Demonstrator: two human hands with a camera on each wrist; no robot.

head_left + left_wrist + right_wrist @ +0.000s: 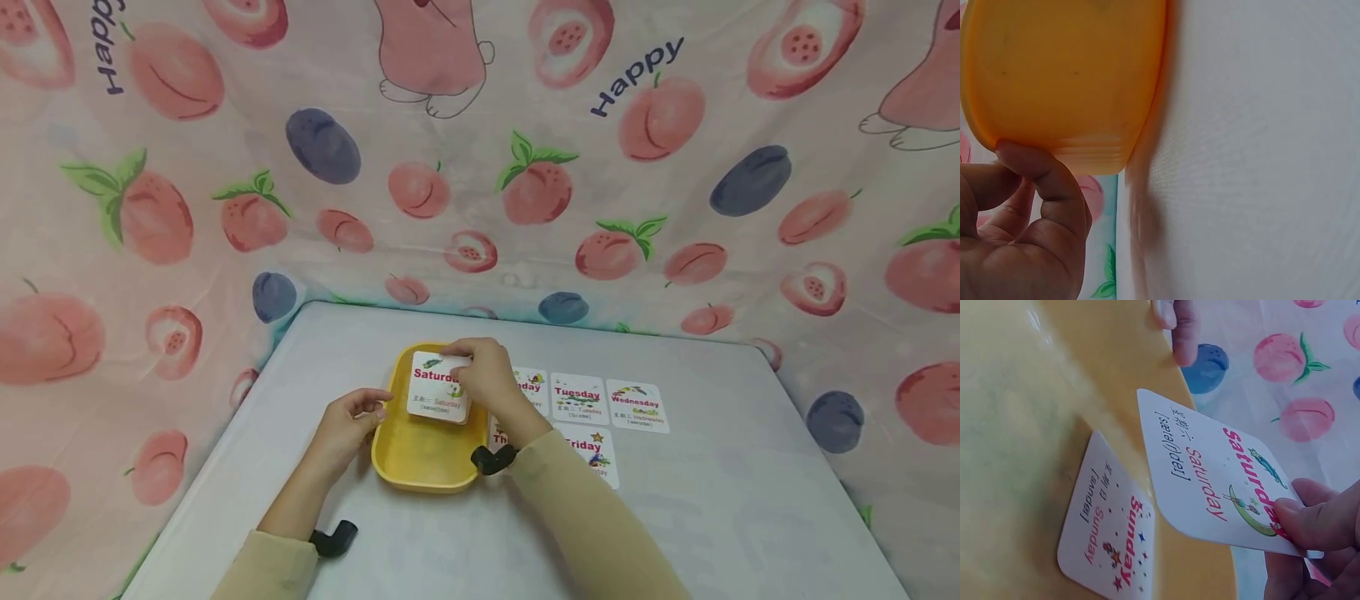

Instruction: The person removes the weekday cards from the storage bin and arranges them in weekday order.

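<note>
My right hand [491,379] pinches the white Saturday card [438,387] by its edge, thumb on the printed face, above the yellow tray [420,483]. In the right wrist view the Saturday card [1204,475] is tilted, with the Sunday card [1104,531] lower down inside the tray. From the head view the Sunday card is hidden. My left hand [348,429] holds the tray's left rim between thumb and fingers. In the left wrist view the left hand [1029,231] meets the rim of the tray [1066,81].
Right of the tray, day cards lie in two rows: Tuesday [579,398], Wednesday [637,407] and a partly covered one above, Friday [592,450] and another partly covered card below. Behind the white table [720,500] hangs a fruit-patterned cloth [480,150].
</note>
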